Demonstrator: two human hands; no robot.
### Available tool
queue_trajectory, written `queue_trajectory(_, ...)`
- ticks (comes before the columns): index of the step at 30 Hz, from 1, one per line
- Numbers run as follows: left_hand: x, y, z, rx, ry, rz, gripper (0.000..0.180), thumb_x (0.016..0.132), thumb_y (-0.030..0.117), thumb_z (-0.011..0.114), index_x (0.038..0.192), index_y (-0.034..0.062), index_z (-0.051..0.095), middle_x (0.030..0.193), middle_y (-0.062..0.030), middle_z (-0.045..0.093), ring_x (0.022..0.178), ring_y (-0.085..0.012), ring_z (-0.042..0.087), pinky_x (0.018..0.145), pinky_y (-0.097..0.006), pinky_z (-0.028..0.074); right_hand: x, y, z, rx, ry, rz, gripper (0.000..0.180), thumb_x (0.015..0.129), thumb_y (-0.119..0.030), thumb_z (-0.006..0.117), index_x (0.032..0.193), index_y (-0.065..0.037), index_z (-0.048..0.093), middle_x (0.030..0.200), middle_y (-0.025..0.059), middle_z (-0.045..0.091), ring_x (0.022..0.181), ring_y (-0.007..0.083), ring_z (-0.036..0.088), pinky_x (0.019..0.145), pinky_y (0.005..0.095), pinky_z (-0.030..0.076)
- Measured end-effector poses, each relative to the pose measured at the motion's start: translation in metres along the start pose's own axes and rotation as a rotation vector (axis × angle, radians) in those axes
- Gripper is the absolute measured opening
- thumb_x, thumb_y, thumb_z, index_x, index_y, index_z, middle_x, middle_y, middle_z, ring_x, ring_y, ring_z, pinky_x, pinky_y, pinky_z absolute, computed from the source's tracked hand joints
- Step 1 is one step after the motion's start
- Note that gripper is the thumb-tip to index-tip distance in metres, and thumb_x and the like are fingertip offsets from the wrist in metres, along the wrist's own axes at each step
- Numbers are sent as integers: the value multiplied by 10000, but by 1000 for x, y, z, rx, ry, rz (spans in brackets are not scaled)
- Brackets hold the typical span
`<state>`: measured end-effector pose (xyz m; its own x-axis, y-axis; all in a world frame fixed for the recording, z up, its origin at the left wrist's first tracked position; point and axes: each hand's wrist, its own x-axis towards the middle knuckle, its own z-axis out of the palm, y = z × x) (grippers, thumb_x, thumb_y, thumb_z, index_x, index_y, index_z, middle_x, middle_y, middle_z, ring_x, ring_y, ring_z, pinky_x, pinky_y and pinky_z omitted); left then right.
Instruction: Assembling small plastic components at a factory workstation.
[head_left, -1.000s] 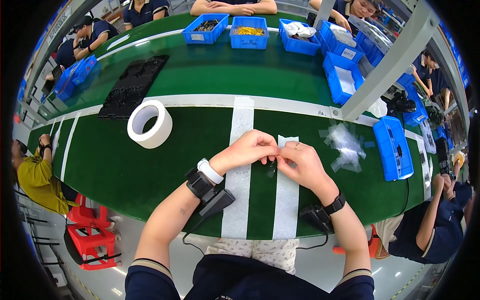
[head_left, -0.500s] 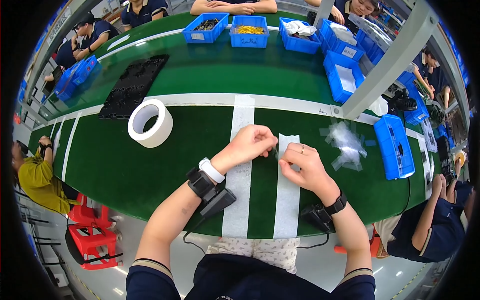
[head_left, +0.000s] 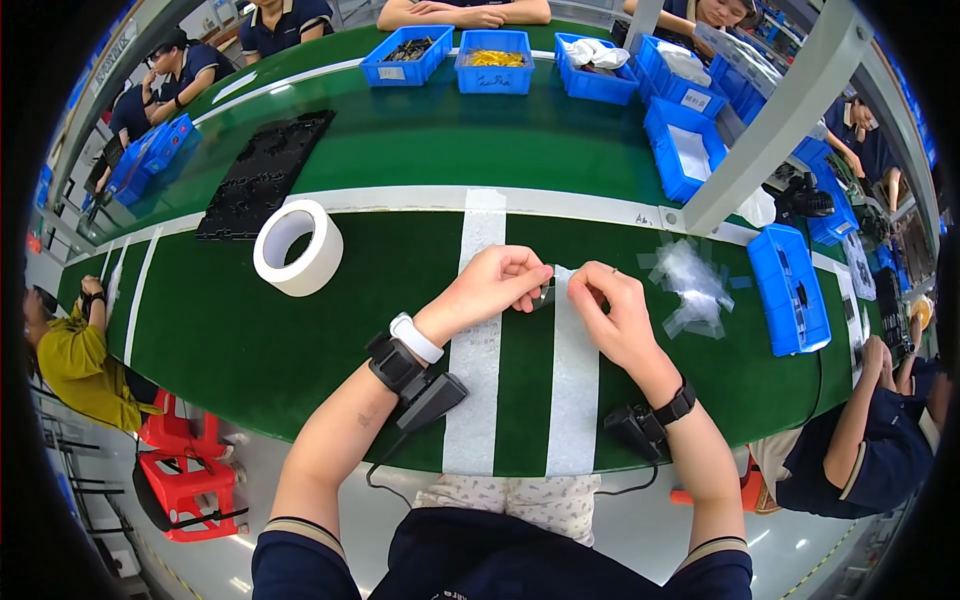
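Note:
Over the middle of the green table, my left hand [head_left: 497, 283] is closed in a pinch on a small dark piece [head_left: 546, 293] with a shiny edge, too small to name. Just to its right is my right hand [head_left: 618, 315], thumb and fingertips pressed together above a white strip [head_left: 573, 410]. Whatever those fingers hold, if anything, is too small to make out. The fingertips of both hands are a short gap apart. A second white strip [head_left: 472, 410] runs beneath my left hand. Right of my hands lies a loose pile of clear film pieces [head_left: 693, 285].
A wide white tape roll [head_left: 328, 260] lies to the left, near a black moulded panel [head_left: 265, 175]. At the right stands a blue bin [head_left: 803, 343]. More blue bins [head_left: 492, 82] line the far side, beside a slanting grey post [head_left: 770, 115]. Several people sit around.
My right hand has turned and drawn slightly up from the left fingertips. The dark piece in my left fingers now shows more plainly.

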<state>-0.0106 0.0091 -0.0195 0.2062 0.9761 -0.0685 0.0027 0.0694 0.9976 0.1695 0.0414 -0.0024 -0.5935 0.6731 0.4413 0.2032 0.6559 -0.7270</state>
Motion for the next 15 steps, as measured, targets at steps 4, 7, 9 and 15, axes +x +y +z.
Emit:
queue_trajectory(4,0,2,0,23,-2,-23,195,858,223,545,779,45,546,651,27,529,565,-44,508,521,-170,413,2,3,4,10,43,78,84,781,-36,544,723,17,513,594,67,496,479,111,454,449,235,356)
queue_trajectory(7,-2,1,-2,35,-8,-27,182,849,212,561,782,44,551,664,30,534,571,-39,503,525,-167,410,2,5,5,17,45,148,84,791,-62,557,766,16,541,616,64,538,500,90,482,459,221,373)
queue_trajectory(9,-1,1,0,39,-29,-19,176,845,208,569,784,43,554,673,32,537,577,-36,499,530,-165,408,2,6,2,4,46,184,92,793,-76,565,788,15,554,628,62,557,513,79,496,465,214,382)
queue_trajectory(15,-3,3,0,100,-51,-13,150,830,194,591,809,46,579,740,34,562,610,-23,488,550,-165,404,1,11,5,166,-17,214,90,791,-89,575,796,1,576,640,30,564,559,60,502,515,201,397)
